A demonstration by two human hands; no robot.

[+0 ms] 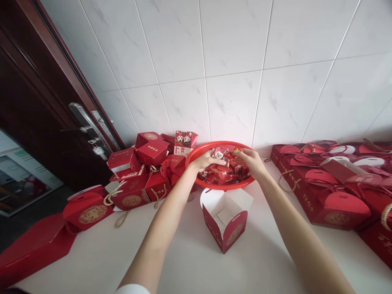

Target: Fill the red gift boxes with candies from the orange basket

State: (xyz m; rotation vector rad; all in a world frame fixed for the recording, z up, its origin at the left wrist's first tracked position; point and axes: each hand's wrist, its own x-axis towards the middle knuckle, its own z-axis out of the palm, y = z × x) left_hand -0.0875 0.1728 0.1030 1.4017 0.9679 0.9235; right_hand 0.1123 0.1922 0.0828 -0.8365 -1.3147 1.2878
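Observation:
Both hands are over a red plastic basket (pixel 191 157) filled with red-wrapped candies (pixel 220 175). My left hand (pixel 204 160) is closed around a red candy packet (pixel 218 155) with a pale heart-shaped print. On the basket's right side, my right hand (pixel 249 161) has its fingers pinched at the candies, by a small wrapped piece with a bit of yellow on it. What exactly those fingertips hold is hard to make out. In front of the basket an open red gift box (pixel 225 224) stands upright, its white inside showing and its flaps raised.
Several closed red gift boxes with rope handles (pixel 131 196) are piled on the left. More red boxes (pixel 324 192) stand in rows on the right. A white tiled wall (pixel 235 102) rises behind the white table (pixel 196 265). A dark door (pixel 45 94) is at the left.

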